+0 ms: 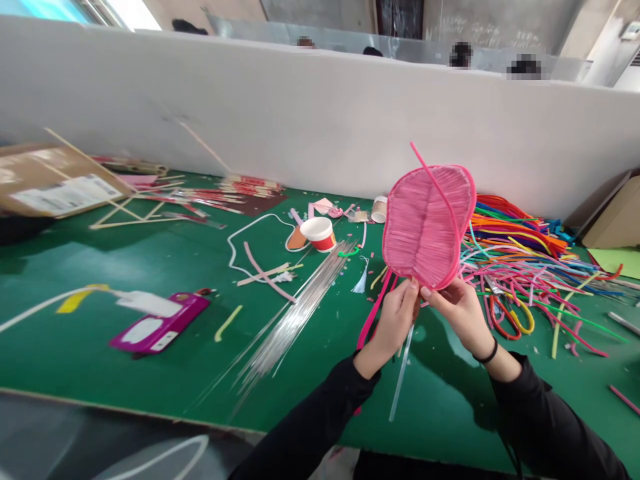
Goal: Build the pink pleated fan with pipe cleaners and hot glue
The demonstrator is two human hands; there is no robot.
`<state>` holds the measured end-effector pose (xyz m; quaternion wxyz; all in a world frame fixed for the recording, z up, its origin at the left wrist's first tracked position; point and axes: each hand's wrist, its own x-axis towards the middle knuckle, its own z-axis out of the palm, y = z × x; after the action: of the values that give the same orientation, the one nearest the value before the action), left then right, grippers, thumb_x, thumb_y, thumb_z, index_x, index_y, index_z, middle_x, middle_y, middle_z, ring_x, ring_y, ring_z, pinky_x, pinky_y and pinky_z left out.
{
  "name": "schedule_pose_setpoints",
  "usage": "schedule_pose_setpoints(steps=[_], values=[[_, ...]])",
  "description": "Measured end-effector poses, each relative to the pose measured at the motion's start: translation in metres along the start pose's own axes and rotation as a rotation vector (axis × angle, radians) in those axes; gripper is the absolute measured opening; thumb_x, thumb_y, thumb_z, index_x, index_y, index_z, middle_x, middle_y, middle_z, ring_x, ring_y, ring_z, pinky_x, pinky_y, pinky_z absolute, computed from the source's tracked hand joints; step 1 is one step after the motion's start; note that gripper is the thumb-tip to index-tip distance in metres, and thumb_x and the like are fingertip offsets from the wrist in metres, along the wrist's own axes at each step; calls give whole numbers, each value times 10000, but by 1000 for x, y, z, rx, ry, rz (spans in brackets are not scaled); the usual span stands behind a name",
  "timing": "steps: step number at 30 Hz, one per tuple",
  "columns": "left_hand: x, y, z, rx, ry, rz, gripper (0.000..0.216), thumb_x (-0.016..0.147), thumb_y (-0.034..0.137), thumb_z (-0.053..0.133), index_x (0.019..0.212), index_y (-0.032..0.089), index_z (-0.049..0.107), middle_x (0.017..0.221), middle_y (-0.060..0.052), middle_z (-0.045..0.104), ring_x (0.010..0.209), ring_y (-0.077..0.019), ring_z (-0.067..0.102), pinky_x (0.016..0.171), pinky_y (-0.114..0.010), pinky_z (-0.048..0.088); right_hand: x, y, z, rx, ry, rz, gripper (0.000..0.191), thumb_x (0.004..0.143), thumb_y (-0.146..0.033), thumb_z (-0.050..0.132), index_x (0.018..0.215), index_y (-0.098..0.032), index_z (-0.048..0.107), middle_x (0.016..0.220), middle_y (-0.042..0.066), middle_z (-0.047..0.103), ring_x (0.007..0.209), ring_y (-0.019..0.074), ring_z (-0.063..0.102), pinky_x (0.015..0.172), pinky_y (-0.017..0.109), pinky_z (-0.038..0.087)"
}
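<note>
I hold up a pink leaf-shaped piece (425,227) made of packed pink pipe cleaners, upright above the green table (150,280). My left hand (395,320) pinches its lower edge from the left, fingers closed. My right hand (457,307) grips the lower right edge, fingers closed. A pink stem runs up its middle and sticks out at the top. Loose pink strands and a thin silvery wire hang below my hands.
A heap of coloured pipe cleaners (525,260) lies at the right. A bundle of thin metal wires (295,313) lies in the middle, a red paper cup (319,233) behind it. A magenta package (157,327) and a cardboard box (50,180) are left. A white partition (300,113) stands behind.
</note>
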<state>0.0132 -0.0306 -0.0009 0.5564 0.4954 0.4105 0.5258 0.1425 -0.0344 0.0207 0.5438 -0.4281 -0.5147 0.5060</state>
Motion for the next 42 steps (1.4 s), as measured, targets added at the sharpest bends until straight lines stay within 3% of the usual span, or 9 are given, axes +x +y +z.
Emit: schedule_pose_setpoints(steps=[5,11,14,17,21,30,35,42], values=[[-2,-11,-3,161,-31,150,437,961,598,448,757,212,478,540,74,337,451,-94,278,444,-250,210,-4,2,1,-63,58,-48,335,726,-504,800,853,-198,750,851,57,770,806,220,713,734,339,583],[-1,-2,-4,438,3,266,365,1002,451,415,738,210,486,549,57,407,490,-114,381,502,-260,268,-1,1,1,-91,138,-10,341,746,-522,771,756,-183,743,684,44,730,710,205,679,663,321,559],[-1,1,-3,446,23,270,360,996,428,423,711,214,471,558,54,417,508,-119,409,515,-258,293,1,-1,1,-37,172,4,340,698,-512,800,737,-178,742,712,36,736,636,165,630,589,286,521],[-1,1,-2,449,24,286,366,987,416,439,683,214,458,550,57,411,503,-115,402,519,-260,293,1,-2,2,-35,210,19,341,679,-492,817,653,-172,703,617,7,677,554,125,551,534,260,463],[-2,3,-1,454,18,319,386,978,410,452,649,210,438,539,62,393,501,-107,377,531,-260,294,-1,-2,3,-6,231,25,339,686,-471,827,634,-169,681,599,-2,654,560,124,547,560,266,468],[-4,6,1,407,19,271,377,968,420,469,658,206,477,546,54,400,517,-115,378,521,-255,287,-3,0,1,22,183,-3,299,717,-471,818,747,-181,748,642,22,701,741,218,686,716,345,564],[-4,1,-1,357,21,215,398,962,478,482,670,208,494,529,52,386,500,-116,363,488,-251,270,-2,0,0,-28,179,0,340,713,-523,807,735,-189,744,575,14,666,752,240,697,691,349,568],[-1,-4,0,121,-4,79,465,911,601,538,668,211,468,496,81,320,422,-79,274,414,-231,227,2,0,-2,-87,131,33,408,676,-564,816,756,-173,732,710,43,730,675,194,657,631,321,544]])
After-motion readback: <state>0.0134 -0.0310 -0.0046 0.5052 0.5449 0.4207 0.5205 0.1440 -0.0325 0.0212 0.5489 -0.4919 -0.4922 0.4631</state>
